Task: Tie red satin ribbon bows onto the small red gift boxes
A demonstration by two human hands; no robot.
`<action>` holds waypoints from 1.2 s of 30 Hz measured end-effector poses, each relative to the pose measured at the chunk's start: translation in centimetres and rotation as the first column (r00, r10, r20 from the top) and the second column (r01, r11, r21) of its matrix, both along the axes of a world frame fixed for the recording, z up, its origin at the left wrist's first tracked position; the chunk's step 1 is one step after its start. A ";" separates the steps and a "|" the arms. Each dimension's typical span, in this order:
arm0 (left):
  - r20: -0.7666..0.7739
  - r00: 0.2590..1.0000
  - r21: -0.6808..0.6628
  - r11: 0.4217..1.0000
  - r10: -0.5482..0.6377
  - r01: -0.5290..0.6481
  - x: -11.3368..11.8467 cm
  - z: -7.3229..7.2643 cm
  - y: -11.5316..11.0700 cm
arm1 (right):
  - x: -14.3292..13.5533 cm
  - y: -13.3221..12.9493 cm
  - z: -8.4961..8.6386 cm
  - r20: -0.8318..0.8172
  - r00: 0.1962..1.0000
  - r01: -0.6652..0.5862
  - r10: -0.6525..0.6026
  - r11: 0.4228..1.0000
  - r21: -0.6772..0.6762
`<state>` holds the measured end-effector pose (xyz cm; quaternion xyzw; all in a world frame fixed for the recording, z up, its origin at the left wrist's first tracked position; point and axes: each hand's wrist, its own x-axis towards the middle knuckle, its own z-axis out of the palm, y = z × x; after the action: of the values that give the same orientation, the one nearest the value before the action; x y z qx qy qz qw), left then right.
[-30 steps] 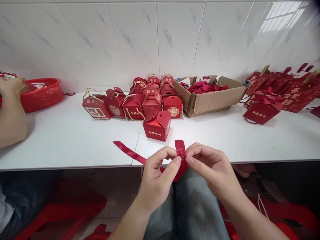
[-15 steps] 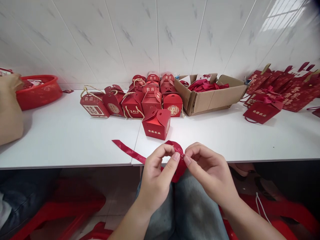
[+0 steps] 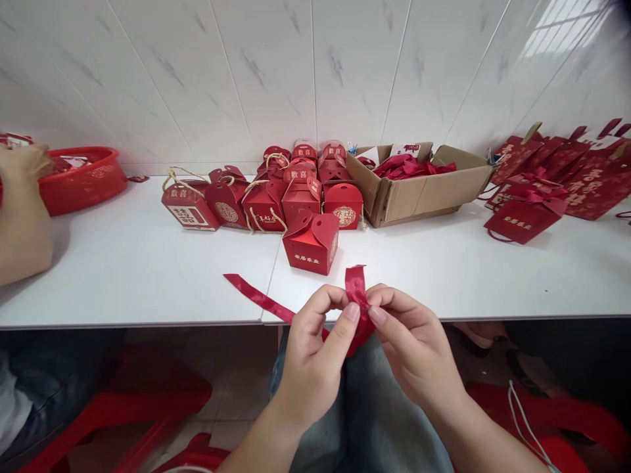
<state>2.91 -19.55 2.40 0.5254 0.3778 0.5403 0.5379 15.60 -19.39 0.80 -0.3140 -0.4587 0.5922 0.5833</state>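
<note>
A dark red satin ribbon point(image 3: 355, 286) is pinched between my two hands over the table's front edge. My left hand point(image 3: 323, 355) closes on it with thumb and forefinger. On the other side, the thumb and fingers of my right hand point(image 3: 411, 341) press on it close by. One short end stands up above the fingertips, and a long tail point(image 3: 259, 297) trails left across the table. More ribbon hangs below the fingers, partly hidden by them. Just beyond my hands stands a small red gift box point(image 3: 310, 244) with gold lettering and folded-in top flaps.
Several red gift boxes point(image 3: 263, 202), some with rope handles, stand by the wall. Right of them, a cardboard carton point(image 3: 419, 203) holds red ribbons. A bowed box point(image 3: 527, 217) and red bags point(image 3: 599, 177) stand farther right. At left are a red basin point(image 3: 83, 187) and a brown bag point(image 3: 24, 217).
The ribbon's loop at my fingertips has given way to a short end standing upright. Both hands stay pinched close together. The view has shifted slightly.
</note>
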 end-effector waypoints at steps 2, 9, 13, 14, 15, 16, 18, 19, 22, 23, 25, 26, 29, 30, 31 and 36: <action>0.011 1.000 0.002 1.000 0.002 -0.002 0.0 -0.2 -0.1 | 0.0 0.0 -0.1 -0.036 0.999 -0.020 0.019 0.999 -0.036; 0.077 0.997 -0.011 1.000 -0.012 0.013 0.4 -0.2 -0.2 | -1.0 -0.1 0.4 -0.225 0.974 -0.064 0.029 0.986 -0.152; 0.068 0.994 0.026 0.996 0.081 -0.083 0.8 -0.3 -0.1 | -1.4 -0.1 0.2 -0.242 0.970 -0.006 -0.037 0.984 -0.177; 0.067 0.992 0.043 0.993 0.108 -0.111 0.8 -0.3 -0.1 | -1.3 -0.1 0.1 -0.223 0.974 0.006 -0.044 0.986 -0.168; 0.065 0.989 0.058 0.989 0.130 -0.134 0.7 -0.3 -0.1 | -1.2 -0.2 -0.1 -0.194 0.980 0.013 -0.042 0.989 -0.150; 0.059 0.987 0.071 0.986 0.147 -0.151 0.6 -0.3 -0.1 | -1.0 -0.2 -0.2 -0.158 0.987 0.012 -0.032 0.992 -0.126; 0.034 0.985 0.082 0.982 0.167 -0.169 0.2 -0.3 -0.1 | -0.6 -0.3 -0.5 -0.078 0.997 0.001 -0.007 0.998 -0.070; 0.016 0.986 0.082 0.983 0.165 -0.166 0.0 -0.3 -0.1 | -0.4 -0.3 -0.6 -0.046 0.999 -0.004 0.002 0.999 -0.043; -0.057 0.992 0.067 0.991 0.116 -0.113 -0.5 -0.1 -0.1 | 0.1 -0.2 -0.6 0.012 1.000 -0.014 0.014 1.000 0.005; -0.083 0.992 0.062 0.994 0.098 -0.093 -0.6 0.0 -0.1 | 0.1 -0.1 -0.5 0.030 0.999 -0.012 0.011 1.000 0.017; -0.140 0.987 0.063 0.996 0.078 -0.070 -0.8 0.2 -0.1 | 0.2 0.0 -0.2 0.070 0.998 -0.002 0.000 0.999 0.034; -0.170 0.982 0.075 0.995 0.083 -0.071 -0.8 0.3 -0.1 | 0.2 0.0 0.0 0.092 0.996 0.005 -0.009 0.999 0.044; -0.252 0.960 0.137 0.986 0.123 -0.090 -0.9 0.5 -0.1 | 0.3 0.0 0.3 0.172 0.984 0.030 -0.041 0.997 0.066; -0.276 0.952 0.159 0.983 0.133 -0.091 -0.9 0.5 -0.1 | 0.3 -0.1 0.3 0.199 0.979 0.037 -0.051 0.997 0.071; -0.294 0.945 0.181 0.979 0.143 -0.092 -0.9 0.4 -0.1 | 0.3 -0.1 0.4 0.221 0.973 0.045 -0.060 0.996 0.076; -0.332 0.931 0.239 0.968 0.151 -0.071 -0.8 0.2 -0.3 | 0.1 -0.3 0.2 0.248 0.963 0.084 -0.103 0.993 0.086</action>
<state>2.10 -19.82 2.59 0.6471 0.4333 0.5075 0.3688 15.69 -19.69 1.05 -0.3861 -0.5354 0.5019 0.5589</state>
